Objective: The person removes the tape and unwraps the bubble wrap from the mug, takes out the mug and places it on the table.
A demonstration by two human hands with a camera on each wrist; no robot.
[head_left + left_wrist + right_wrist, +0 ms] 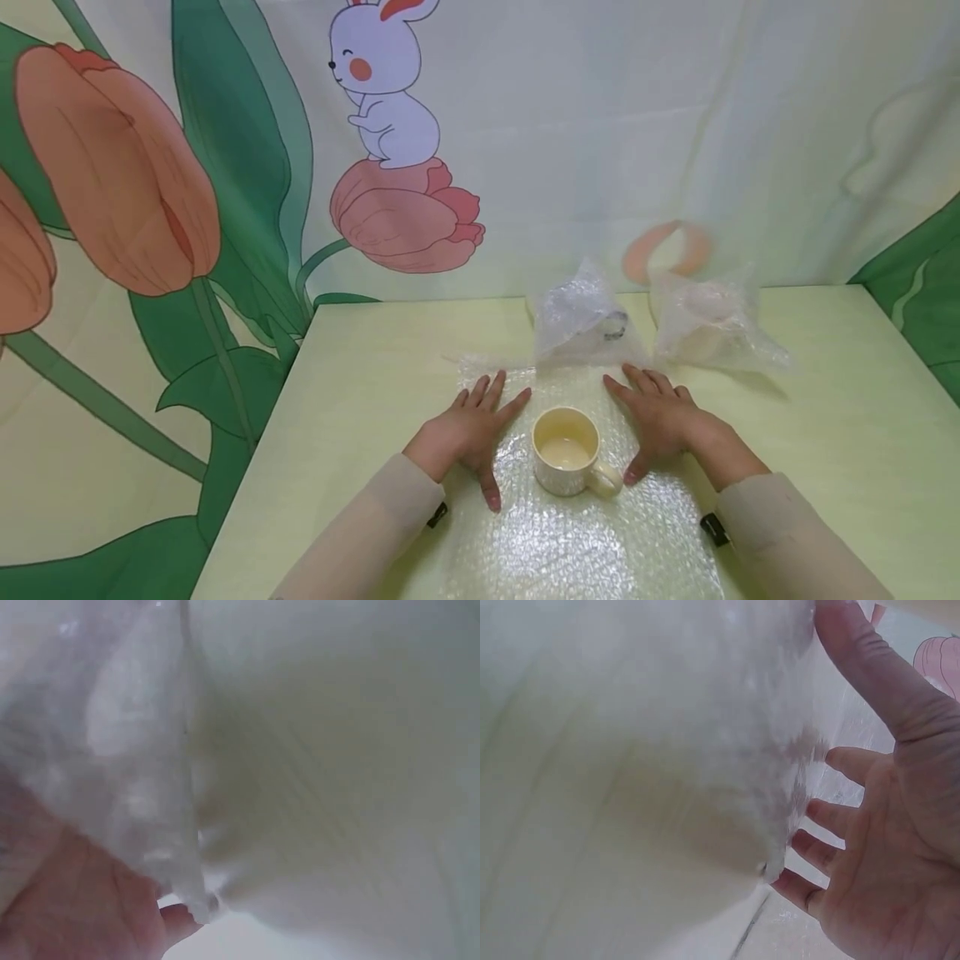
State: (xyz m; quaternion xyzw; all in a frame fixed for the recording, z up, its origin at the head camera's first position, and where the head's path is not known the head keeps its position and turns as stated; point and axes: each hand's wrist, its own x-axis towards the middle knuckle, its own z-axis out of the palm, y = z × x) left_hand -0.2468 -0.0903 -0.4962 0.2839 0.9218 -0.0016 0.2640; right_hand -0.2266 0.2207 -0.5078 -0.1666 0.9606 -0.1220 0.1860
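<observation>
A cream-coloured mug (561, 479) stands upright on a sheet of bubble wrap (547, 550), its handle pointing to the right. To the left of the mug, my left hand (474, 429) has its fingers spread over the wrap's left edge. My right hand (660, 421) is spread likewise at the right edge, its thumb close to the mug's handle. In the left wrist view the clear wrap (142, 757) lies beside the palm, most fingers hidden. The right wrist view has the fingertips (799, 885) right at the wrap's edge.
Behind the hands stand two bubble-wrapped bundles, one (581, 321) near the middle and one (708, 325) to its right. Everything sits on a pale yellow-green table (360, 375). A printed cloth (555, 167) with tulips and a rabbit hangs along the back and left.
</observation>
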